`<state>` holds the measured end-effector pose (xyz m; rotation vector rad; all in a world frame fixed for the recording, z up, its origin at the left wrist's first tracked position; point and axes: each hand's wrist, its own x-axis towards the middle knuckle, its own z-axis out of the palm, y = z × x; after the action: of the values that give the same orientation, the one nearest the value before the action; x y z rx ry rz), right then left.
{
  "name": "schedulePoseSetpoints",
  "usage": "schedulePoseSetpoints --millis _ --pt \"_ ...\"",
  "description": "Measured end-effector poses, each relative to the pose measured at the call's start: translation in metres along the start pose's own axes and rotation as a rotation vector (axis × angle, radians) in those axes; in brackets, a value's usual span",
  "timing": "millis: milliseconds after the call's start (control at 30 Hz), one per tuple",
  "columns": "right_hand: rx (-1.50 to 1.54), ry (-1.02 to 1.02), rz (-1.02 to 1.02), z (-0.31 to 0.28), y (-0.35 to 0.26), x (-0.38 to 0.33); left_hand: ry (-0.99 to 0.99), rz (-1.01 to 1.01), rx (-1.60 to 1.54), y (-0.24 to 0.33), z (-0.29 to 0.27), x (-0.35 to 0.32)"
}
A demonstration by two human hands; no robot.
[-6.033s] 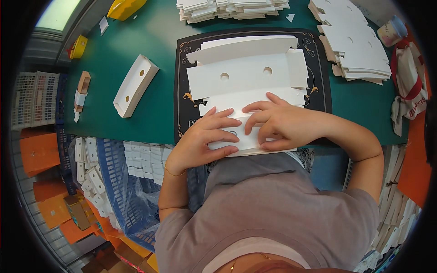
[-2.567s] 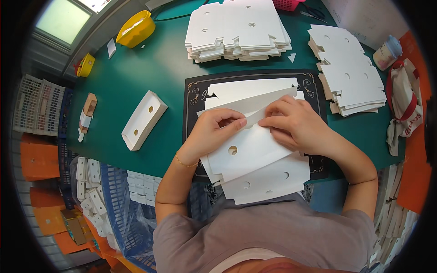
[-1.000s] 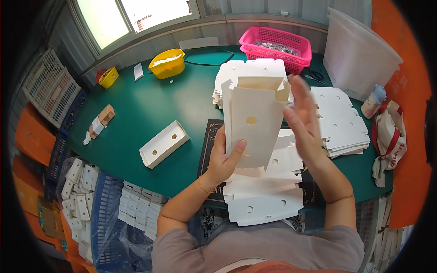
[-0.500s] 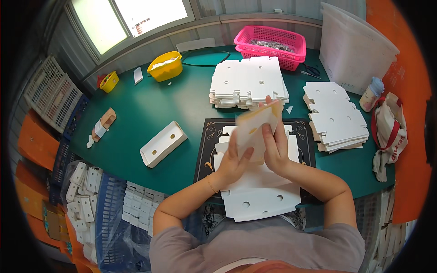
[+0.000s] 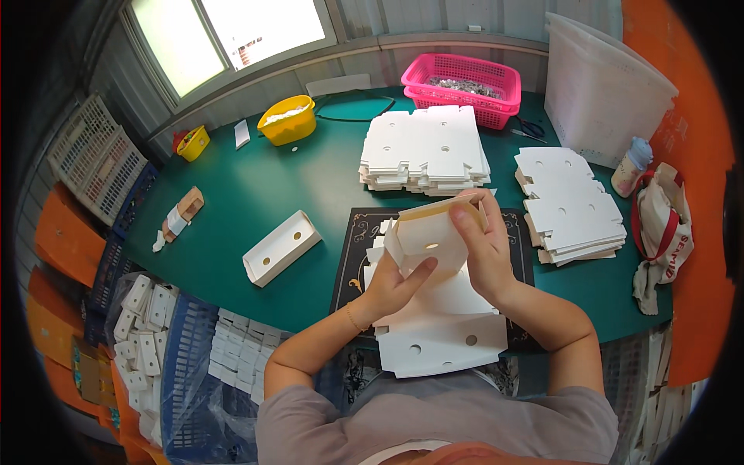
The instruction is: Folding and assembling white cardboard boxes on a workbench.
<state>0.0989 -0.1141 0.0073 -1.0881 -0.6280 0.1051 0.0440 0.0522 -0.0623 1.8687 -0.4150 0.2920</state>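
The half-folded box [image 5: 430, 232] is held up at the centre of the frame, over the white sheets [image 5: 442, 345] on the black mat [image 5: 519, 256]. The left hand [image 5: 394, 285] is partly curled round its lower left, thumb across the near part, the other fingers mostly hidden. The right hand [image 5: 482, 236] is bent round the upper right corner, thumb pressed to the inner side. To fold well, the left hand would best keep a light, steady hold while the right thumb seats the corner squarely, since hard pinching could crease the thin card; the finished tray [image 5: 282, 248] at centre left offers a pattern for straight walls. A second ago the right hand was spread and off the box; now it grips it. The tray stays on the table [image 5: 225, 205].
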Motion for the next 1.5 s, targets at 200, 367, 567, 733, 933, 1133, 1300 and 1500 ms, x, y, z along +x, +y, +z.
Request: schedulePoseSetpoints --millis 200,367,567,733,933,1133,1300,1500 --pt "-0.185 -0.073 -0.122 -0.003 0.005 -0.001 0.296 0.182 -0.297 0.068 -0.01 0.029" --pt "-0.009 -0.221 -0.163 -0.009 0.02 0.001 0.326 0.192 -0.346 0.061 -0.019 0.044" --pt "-0.44 -0.239 -0.426 -0.015 0.038 0.003 0.232 0.237 -0.434 0.043 -0.036 0.044" --pt "-0.405 -0.213 -0.414 -0.009 0.035 0.0 0.116 0.338 -0.331 0.044 -0.035 0.04" --pt "-0.395 -0.164 -0.434 -0.011 0.035 -0.005 0.12 0.24 -0.259 0.054 -0.04 0.038" --pt "-0.335 -0.276 -0.328 -0.011 0.029 -0.01 0.008 0.131 -0.297 0.062 -0.047 0.035" --pt "-0.382 -0.298 -0.372 -0.013 0.026 -0.007 0.039 0.209 -0.267 0.056 -0.043 0.035" --pt "-0.463 -0.255 -0.24 -0.01 0.004 0.0 0.098 0.098 -0.377 0.054 -0.048 0.033"
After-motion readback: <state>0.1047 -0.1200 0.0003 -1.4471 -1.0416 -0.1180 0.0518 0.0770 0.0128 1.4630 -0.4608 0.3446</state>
